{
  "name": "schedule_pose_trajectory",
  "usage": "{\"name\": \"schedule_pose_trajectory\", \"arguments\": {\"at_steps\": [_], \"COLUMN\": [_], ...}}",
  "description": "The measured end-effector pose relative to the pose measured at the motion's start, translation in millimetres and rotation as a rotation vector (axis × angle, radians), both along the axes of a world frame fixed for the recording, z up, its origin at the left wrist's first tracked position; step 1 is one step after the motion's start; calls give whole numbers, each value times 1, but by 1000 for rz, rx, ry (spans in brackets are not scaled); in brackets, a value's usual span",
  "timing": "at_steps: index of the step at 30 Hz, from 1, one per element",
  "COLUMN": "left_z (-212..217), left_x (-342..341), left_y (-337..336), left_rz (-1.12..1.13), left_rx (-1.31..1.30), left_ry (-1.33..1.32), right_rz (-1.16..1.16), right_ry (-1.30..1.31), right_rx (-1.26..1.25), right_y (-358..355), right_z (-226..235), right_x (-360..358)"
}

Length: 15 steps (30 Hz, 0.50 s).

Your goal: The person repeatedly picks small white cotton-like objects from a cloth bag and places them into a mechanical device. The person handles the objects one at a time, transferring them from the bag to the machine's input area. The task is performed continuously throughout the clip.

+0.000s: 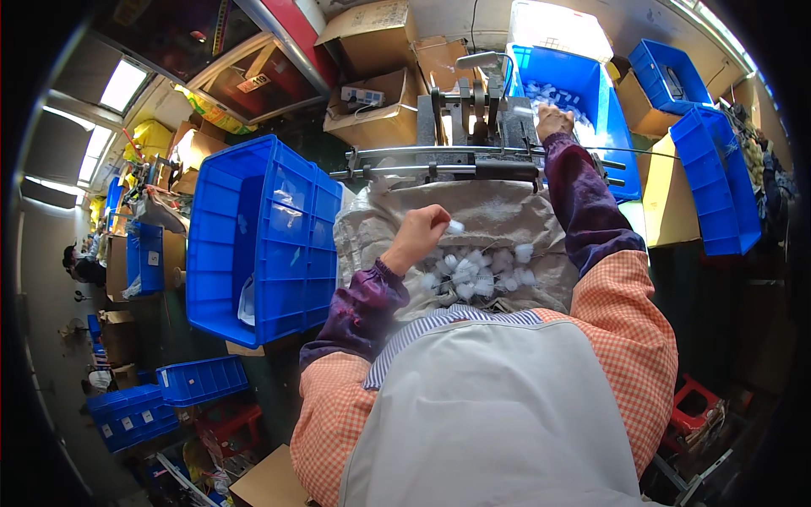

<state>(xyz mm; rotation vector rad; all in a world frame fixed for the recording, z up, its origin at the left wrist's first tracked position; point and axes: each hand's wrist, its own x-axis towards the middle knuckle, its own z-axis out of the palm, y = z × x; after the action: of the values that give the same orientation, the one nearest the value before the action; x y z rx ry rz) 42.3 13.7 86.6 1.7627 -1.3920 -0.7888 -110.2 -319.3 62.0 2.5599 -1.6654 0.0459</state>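
My left hand pinches a small white cylindrical piece between thumb and fingertips. Below it, a heap of similar white translucent pieces lies on a grey cloth spread in front of me. My right hand reaches far forward to the near left side of a blue bin that holds many small white pieces. Its fingers are curled, and what they hold cannot be made out. Between the hands stands a metal machine with horizontal rods and a wheel.
A large blue crate stands on its side at my left. Cardboard boxes are stacked behind, left of the machine. More blue crates stand at the right. Red stools sit low on both sides.
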Motion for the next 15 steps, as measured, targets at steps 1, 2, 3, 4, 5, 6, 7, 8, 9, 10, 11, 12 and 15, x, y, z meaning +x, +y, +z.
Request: {"name": "schedule_pose_trajectory", "arguments": {"at_steps": [1,2,3,4,5,6,7,8,9,10,11,12,15], "left_z": [4,8,11,13,15,18,20,21,20,20,21,21,13], "left_x": [-6,-11,-14,-18,-25,-29,-29,-31,-33,-36,-36,-36,-37], "left_y": [-5,-8,-12,-15,-23,-29,-31,-35,-42,-48,-51,-51,-40], "left_rz": [-17,-31,-14,2,-4,9,44,61,56,50,54,68,63], "left_rx": [-24,-47,-62,-77,-96,-145,-188,-234,-251,-268,-285,-263,-153], "left_ry": [21,42,74,107,150,137,119,105,79,53,20,28,-52], "right_rz": [-92,-157,-215,-200,-31,136,391,471,651,786,764,804,648], "right_ry": [-38,-96,-159,-172,-262,-380,-497,-534,-642,-648,-498,-617,-626], "right_rx": [7,-65,-139,-59,-65,60,305,647,938,1011,1144,1155,773], "right_y": [-10,-12,-9,-1,2,14,50,81,100,111,123,123,92], "right_z": [3,5,12,16,6,1,26,50,51,43,61,57,30], "right_x": [-11,-23,-30,-34,-50,-51,-40,-33,-34,-34,-30,-27,-8]}}
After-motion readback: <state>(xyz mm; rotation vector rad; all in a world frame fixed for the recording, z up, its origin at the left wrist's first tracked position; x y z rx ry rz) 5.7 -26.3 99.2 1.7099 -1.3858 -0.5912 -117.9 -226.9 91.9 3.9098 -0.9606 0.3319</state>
